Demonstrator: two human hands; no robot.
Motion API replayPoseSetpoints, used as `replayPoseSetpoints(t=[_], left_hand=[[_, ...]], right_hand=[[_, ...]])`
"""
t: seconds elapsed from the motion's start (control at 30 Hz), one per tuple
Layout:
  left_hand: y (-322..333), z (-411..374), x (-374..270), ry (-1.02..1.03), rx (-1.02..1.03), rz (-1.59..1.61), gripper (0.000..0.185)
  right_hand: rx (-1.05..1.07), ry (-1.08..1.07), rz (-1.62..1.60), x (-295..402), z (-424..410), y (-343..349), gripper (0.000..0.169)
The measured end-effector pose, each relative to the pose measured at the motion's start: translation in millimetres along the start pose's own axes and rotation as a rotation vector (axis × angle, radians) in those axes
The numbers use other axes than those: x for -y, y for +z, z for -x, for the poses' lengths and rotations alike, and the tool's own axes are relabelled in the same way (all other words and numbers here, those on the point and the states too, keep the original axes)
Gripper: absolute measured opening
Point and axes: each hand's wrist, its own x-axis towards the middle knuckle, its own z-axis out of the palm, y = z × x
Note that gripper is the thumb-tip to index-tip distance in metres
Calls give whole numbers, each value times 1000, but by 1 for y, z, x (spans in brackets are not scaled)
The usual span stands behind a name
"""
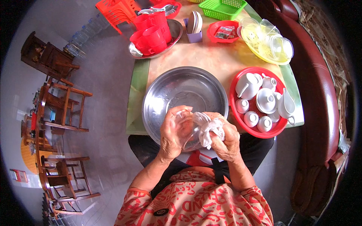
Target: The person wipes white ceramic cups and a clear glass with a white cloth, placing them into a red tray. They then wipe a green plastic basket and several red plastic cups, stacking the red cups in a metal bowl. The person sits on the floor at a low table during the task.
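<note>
My left hand (171,135) is wrapped around a clear, see-through vessel (185,128), perhaps glass, tilted over the near rim of a large stainless steel basin (186,76). A bunched white cloth (210,128) is gripped in my right hand (227,138), held against the vessel's right side. Droplets or marks show on the basin's bottom. Right of the basin, a round red tray (234,110) bears a white teapot (247,84), a lidded white bowl (266,100), several small white cups (250,118) and a white pitcher (287,106).
Farther back stand red mugs (154,36) on a metal tray (178,31), a purple holder (194,36), a red dish with packets (223,39), a green basket (223,10) and a yellow tray of clear containers (271,59). A leather sofa (319,84) lies right; wooden chairs (66,106) stand left.
</note>
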Motion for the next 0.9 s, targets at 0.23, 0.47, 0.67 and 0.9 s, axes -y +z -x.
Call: replayPoseSetpoints(t=[0.23, 0.47, 0.67, 0.9], left_hand=[[15, -1, 6, -61, -207, 169, 65], [0, -12, 14, -41, -257, 247, 64], [4, -7, 5, 12, -78, 4, 51], [4, -3, 5, 24, -85, -265, 47]], right_hand=[[-189, 194, 136, 9, 7, 25, 23], [-97, -8, 398, 14, 19, 20, 34], [1, -412, 744, 15, 2, 6, 45], [325, -155, 609, 20, 4, -3, 58]])
